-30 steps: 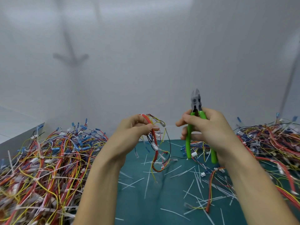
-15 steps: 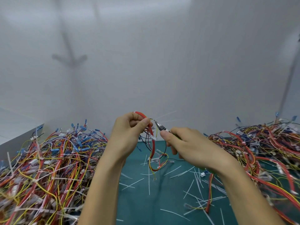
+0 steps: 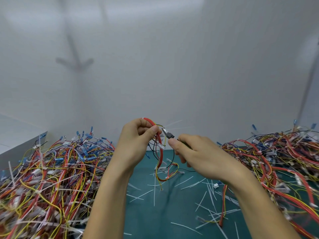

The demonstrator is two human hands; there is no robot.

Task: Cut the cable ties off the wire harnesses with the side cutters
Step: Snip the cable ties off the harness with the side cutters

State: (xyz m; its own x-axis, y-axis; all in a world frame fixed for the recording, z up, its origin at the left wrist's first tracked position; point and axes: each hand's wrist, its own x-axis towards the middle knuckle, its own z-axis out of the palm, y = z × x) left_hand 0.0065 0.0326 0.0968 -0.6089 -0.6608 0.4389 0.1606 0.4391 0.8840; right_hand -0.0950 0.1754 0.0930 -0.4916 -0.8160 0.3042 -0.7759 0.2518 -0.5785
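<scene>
My left hand (image 3: 136,144) pinches a small wire harness (image 3: 160,152) of red, yellow and black wires, held up above the green mat (image 3: 164,213); its loop hangs down to the mat. My right hand (image 3: 198,157) grips the side cutters (image 3: 167,133), whose handles are hidden in the palm. The metal jaws point left and up at the harness just beside my left thumb. A white cable tie tail (image 3: 173,123) sticks out to the right from the harness near the jaws.
A big heap of tangled harnesses (image 3: 51,178) fills the left side, another heap (image 3: 276,161) the right. Several cut white tie pieces (image 3: 203,200) litter the mat between them. A white wall stands close behind; a grey box edge (image 3: 22,145) is at far left.
My right hand turned the cutters from upright, green handles showing, down to the left, bringing the jaws to the harness. My left hand raised the harness slightly.
</scene>
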